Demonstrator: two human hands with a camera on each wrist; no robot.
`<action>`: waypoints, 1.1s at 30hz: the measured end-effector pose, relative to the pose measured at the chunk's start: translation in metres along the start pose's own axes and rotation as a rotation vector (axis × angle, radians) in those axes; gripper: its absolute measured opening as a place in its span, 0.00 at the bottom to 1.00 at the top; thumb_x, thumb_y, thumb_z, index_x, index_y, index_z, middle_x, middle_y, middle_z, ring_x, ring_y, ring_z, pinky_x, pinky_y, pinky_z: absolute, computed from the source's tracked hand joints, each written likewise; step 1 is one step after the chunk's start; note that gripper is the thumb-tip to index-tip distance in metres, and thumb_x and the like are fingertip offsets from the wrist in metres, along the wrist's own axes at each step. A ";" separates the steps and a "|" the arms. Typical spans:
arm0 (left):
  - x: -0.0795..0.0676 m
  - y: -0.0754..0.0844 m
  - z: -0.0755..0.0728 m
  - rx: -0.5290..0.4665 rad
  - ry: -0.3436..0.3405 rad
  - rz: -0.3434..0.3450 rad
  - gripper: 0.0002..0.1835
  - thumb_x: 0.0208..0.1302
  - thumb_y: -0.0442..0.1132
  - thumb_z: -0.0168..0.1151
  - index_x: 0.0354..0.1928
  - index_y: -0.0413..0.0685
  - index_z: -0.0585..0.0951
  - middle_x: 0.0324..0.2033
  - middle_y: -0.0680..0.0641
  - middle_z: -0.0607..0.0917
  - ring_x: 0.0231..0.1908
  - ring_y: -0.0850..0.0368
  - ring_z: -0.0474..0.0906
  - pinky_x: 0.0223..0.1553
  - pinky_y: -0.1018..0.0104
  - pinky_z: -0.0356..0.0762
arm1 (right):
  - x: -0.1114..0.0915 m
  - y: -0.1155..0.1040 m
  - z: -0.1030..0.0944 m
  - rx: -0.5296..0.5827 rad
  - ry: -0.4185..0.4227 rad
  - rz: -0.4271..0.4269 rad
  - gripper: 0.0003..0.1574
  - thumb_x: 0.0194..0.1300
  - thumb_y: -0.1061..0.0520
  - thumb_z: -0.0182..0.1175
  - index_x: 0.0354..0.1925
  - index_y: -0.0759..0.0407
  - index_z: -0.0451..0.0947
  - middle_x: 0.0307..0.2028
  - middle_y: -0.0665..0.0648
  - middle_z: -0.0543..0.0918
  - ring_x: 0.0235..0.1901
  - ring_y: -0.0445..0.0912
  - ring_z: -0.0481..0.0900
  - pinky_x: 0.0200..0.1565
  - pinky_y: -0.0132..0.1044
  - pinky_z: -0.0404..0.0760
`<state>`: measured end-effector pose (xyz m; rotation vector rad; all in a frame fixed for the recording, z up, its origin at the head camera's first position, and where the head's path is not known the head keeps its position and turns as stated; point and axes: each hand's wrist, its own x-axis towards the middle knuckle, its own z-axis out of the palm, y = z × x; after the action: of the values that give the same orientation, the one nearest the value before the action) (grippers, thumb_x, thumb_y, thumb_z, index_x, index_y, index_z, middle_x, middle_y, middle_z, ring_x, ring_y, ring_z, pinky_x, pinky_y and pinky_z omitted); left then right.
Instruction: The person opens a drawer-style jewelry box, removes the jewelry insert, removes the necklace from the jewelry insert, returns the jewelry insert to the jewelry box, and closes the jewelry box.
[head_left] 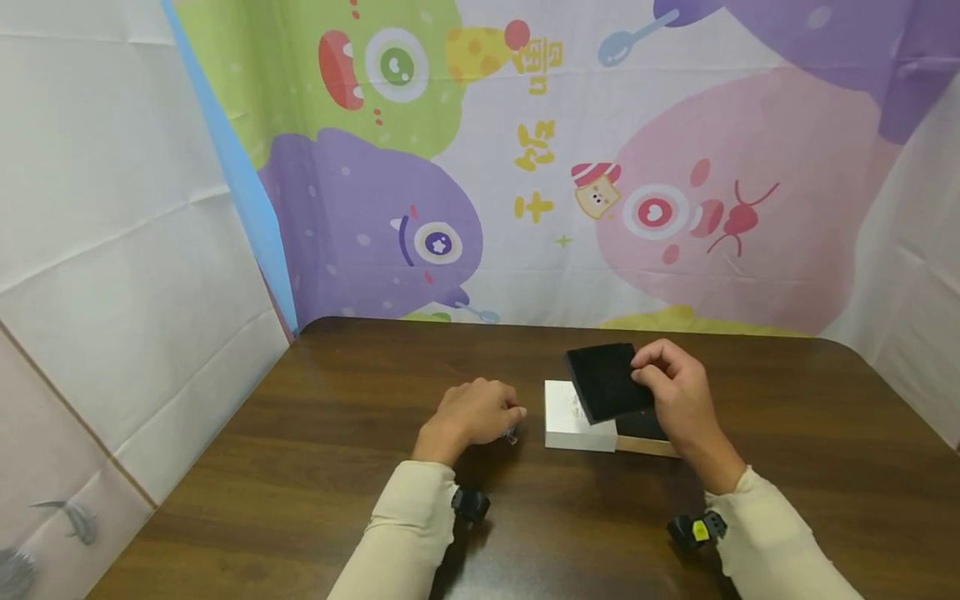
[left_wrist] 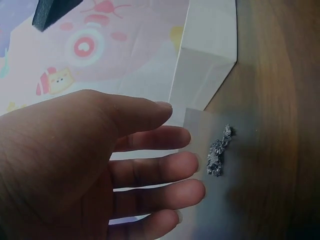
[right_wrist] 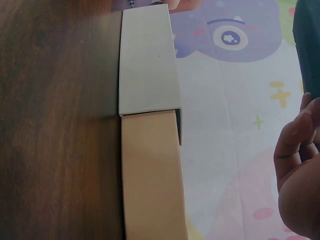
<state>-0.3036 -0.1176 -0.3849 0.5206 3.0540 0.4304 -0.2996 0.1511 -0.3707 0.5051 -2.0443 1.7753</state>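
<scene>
Between thumb and fingers, my right hand (head_left: 678,387) pinches the edge of a thin square black pad (head_left: 606,383), like a box insert. The pad is tilted above a white box part (head_left: 573,429), which looks like a lid. Against its right side stands a tan box part (right_wrist: 152,175) with a dark inside, partly hidden by the pad and hand. To the left, my left hand (head_left: 476,412) hovers with relaxed fingers beside a small bunched silvery chain (left_wrist: 216,156) on the table. In the left wrist view the fingers and the chain are apart.
The brown wooden table (head_left: 300,483) reaches back to a cloth backdrop (head_left: 540,275) with cartoon monsters. Pale cloth walls (head_left: 135,208) stand at both sides. Each wrist wears a small black camera (head_left: 471,505).
</scene>
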 end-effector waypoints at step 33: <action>0.002 0.008 0.008 0.013 0.048 0.037 0.12 0.71 0.53 0.59 0.29 0.63 0.82 0.21 0.62 0.77 0.33 0.61 0.78 0.37 0.54 0.75 | 0.005 0.006 -0.011 -0.279 0.150 0.044 0.06 0.67 0.66 0.54 0.34 0.65 0.78 0.29 0.52 0.78 0.17 0.45 0.72 0.19 0.37 0.77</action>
<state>-0.3023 -0.1072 -0.3898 0.5769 3.0994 0.4308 -0.3064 0.1628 -0.3724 0.2385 -2.1619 1.4687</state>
